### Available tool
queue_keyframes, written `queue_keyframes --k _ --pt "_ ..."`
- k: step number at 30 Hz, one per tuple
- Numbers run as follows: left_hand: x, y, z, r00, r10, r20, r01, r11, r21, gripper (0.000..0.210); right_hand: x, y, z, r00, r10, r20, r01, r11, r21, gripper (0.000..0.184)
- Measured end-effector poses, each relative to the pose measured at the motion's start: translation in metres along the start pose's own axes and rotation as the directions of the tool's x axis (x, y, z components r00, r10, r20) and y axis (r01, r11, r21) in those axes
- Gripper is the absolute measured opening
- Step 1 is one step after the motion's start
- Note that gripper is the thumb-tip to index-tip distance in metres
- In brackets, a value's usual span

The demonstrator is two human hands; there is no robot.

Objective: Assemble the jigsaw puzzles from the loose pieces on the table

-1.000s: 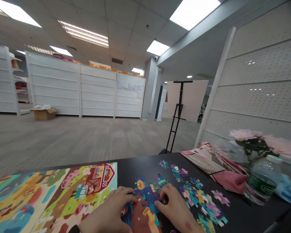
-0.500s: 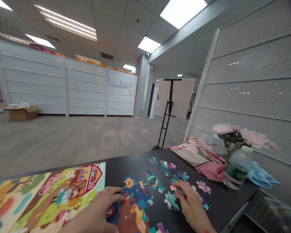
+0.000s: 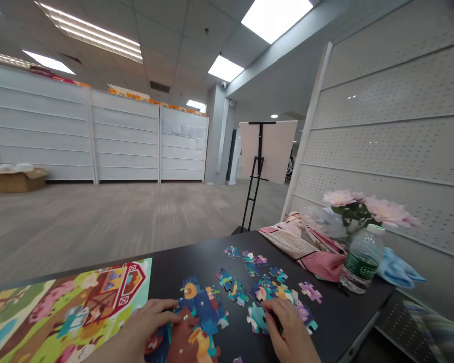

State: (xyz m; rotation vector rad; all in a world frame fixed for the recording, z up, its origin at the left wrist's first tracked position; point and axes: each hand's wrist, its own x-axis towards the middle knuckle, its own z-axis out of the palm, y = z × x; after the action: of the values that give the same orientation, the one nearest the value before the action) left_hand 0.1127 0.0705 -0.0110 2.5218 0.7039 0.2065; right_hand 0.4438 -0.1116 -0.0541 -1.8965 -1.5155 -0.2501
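My left hand (image 3: 149, 325) lies at the left edge of a partly joined jigsaw puzzle (image 3: 202, 322), fingers stretched out and tips on its border. The puzzle shows a brown bear, a yellow jug and dark blue scenery. My right hand (image 3: 289, 333) is low over loose pieces, its index fingertip at the edge of a teal puzzle piece (image 3: 255, 318). A dark gap shows between its thumb and index finger, with no piece visible in it. More loose pieces (image 3: 232, 287) lie beyond, some joined in small clusters. A pink-purple piece (image 3: 310, 291) lies apart at the right.
A farm picture board (image 3: 98, 307) covers the table's left side. At the right back are a pink patterned cloth bag (image 3: 306, 247), a water bottle (image 3: 361, 262), pink flowers (image 3: 386, 209) and a blue cloth (image 3: 399, 269). The black table's (image 3: 336, 333) right edge is close.
The view has shifted slightly, so most things appear further left. My right hand has drawn back a little toward me, uncovering colourful pieces beyond it. My left hand stays by the puzzle.
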Motion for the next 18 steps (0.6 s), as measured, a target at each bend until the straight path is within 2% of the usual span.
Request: queue_keyframes --k 10,15,18 --pt "0.003 -0.014 0.009 0.99 0.119 -0.075 -0.112 0.99 0.091 0.074 -0.001 -0.005 -0.003 0.993 0.079 0.088 -0.079 0.997 -0.002 0.027" --pt "0.008 -0.019 0.012 0.99 0.127 -0.064 -0.119 0.986 0.114 0.069 -0.005 0.007 -0.004 0.979 0.204 -0.02 -0.204 0.979 0.017 0.045" --pt "0.01 -0.022 0.012 0.989 0.131 -0.061 -0.123 0.984 0.127 0.068 -0.006 0.007 -0.005 0.965 0.261 -0.037 -0.258 0.963 0.076 0.052"
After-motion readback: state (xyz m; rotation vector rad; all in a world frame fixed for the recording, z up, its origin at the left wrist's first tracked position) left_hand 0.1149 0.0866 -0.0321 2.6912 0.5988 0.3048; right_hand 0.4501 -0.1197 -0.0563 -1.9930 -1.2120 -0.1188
